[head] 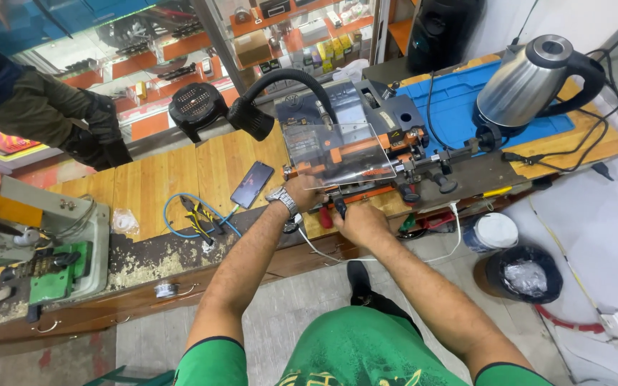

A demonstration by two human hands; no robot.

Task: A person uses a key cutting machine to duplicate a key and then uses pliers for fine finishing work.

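Observation:
A key-cutting machine [366, 125] with orange parts and a clear plastic shield [334, 150] stands on the wooden workbench [159, 182]. My left hand [303, 191], with a metal wristwatch, rests against the machine's front left, under the shield. My right hand [355, 218] is closed on a dark handle [340, 206] at the machine's front edge. A black gooseneck lamp [252, 114] bends over the machine.
A phone [252, 184] with a blue cable and pliers [198, 214] lie left of my hands. An older green machine [44, 250] sits at far left. A steel kettle [531, 78] stands on a blue mat. Bins [523, 275] are on the floor.

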